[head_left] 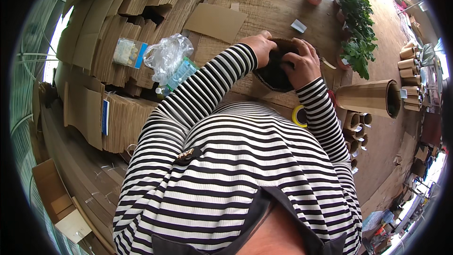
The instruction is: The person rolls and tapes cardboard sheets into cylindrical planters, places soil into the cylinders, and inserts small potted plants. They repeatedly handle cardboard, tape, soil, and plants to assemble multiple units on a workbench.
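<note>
Currently: both hands work on a dark round pot (276,73) resting on the cardboard-covered table (264,4), directly ahead of the torso. Left hand (262,46) curls over the pot's near-left rim, fingers closed on the edge. Right hand (304,63) grips the right rim, fingers bent down over the wall. The pot interior is dark; contents can't be resolved.

Step est.: seating or wrapping the pot, prob. mid-way. Next move likely needs both rims held steady and the pot kept level; a tilt could spill whatever is inside.

Clearances:
- Right: large cardboard tube (373,97) lies near, w/ smaller tubes beyond. Limited room.
- Near right: yellow tape roll (299,115) just beside the right sleeve.
- Far right: row of potted green plants (356,23) along the table edge. Avoid sweeping the leaves.
- Left: crumpled plastic bag (166,56) on stacked flat cardboard (118,38), well apart.
- Ahead: loose cardboard sheet (214,20); most open room lies there.
</note>
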The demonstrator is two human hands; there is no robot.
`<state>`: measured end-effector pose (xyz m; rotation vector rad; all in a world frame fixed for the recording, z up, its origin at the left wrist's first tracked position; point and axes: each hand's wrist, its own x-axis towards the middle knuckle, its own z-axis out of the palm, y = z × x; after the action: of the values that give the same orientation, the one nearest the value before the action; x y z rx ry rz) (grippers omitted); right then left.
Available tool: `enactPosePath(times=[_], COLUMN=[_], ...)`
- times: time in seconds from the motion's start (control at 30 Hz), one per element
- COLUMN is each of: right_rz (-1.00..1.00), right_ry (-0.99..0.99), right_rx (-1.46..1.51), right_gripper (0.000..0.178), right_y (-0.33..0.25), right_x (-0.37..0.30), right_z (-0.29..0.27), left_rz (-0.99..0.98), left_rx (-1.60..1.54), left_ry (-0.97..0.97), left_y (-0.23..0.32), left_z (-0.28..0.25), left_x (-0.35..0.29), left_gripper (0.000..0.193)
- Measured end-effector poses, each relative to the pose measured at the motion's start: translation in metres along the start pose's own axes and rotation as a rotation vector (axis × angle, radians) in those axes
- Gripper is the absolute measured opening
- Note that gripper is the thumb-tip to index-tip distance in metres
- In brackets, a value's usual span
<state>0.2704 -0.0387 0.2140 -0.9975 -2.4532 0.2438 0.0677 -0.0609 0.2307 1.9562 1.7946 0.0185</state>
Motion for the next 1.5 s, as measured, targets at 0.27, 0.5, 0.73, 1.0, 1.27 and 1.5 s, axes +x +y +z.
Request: enactPosePath(times=[0.27, 0.5, 0.73, 1.0, 1.27, 1.5], right_rz=[0.008, -0.166, -0.087, -0.094, -0.135, -0.132], right_ry=[0.099, 0.144, -0.086, -0.207, -0.262, -0.252], right_rx=[-0.070, -0.140, -0.258, -0.349, -0.402, -0.489], right_gripper=[0.016, 0.015, 0.027, 0.025, 0.021, 0.019], right_y=[-0.003, -0.025, -0.023, -0.027, -0.024, -0.021], right_x=[0.022, -0.003, 0.008, 0.016, 0.027, 0.035], right_z=[-0.001, -0.039, -0.019, -0.018, -0.011, 0.000], left_rz=[0.041, 0.015, 0.061, 0.058, 0.029, 0.023], left_rx=[0.032, 0.022, 0.018, -0.068, -0.087, -0.019], left_ry=[0.076, 0.058, 0.132, 0.187, 0.220, 0.103], left_y=[-0.005, 0.002, -0.007, -0.011, -0.009, -0.006], left_z=[0.010, 0.001, 0.014, 0.018, 0.020, 0.009], left_x=[0.007, 0.000, 0.010, 0.005, -0.001, -0.006], left_gripper=[0.032, 0.032, 0.027, 0.028, 0.034, 0.036])
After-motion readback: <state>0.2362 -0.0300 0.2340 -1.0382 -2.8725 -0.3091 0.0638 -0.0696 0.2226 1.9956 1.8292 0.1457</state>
